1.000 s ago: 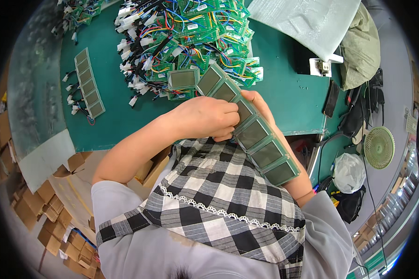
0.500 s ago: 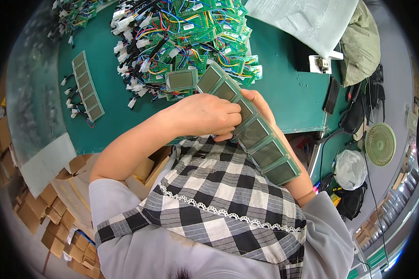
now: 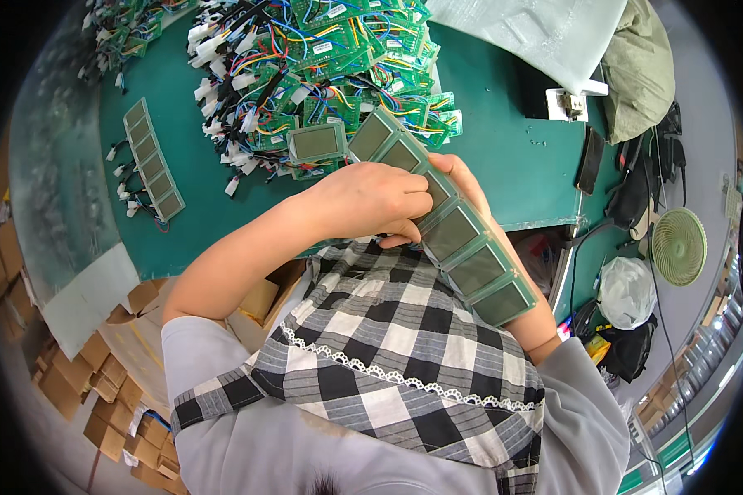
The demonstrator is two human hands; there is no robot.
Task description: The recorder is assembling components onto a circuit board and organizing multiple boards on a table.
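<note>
A long green circuit board strip point(image 3: 475, 273) with several grey display screens in a row slants across my front, above the apron. Behind its right edge, my right hand point(image 3: 458, 177) grips it, with the thumb showing at the edge and most fingers hidden. My left hand point(image 3: 380, 196) is closed at the strip's left edge, fingers curled over one screen; what lies under the fingertips is hidden. Just beyond that hand, a single small display board point(image 3: 318, 143) rests by a heap of wired green circuit boards point(image 3: 330, 66).
Another strip of display boards point(image 3: 152, 158) with wired connectors lies on the green table point(image 3: 223, 231) at the left. Back right are a white foam sheet point(image 3: 537, 33), a dark phone-like slab point(image 3: 589, 159) and a small green fan point(image 3: 679, 246). Cardboard boxes point(image 3: 107, 379) stand at lower left.
The view has shifted slightly. My left hand's fingers have moved a little at the strip's edge, its lower fingers showing more. The strip stays in nearly the same place.
</note>
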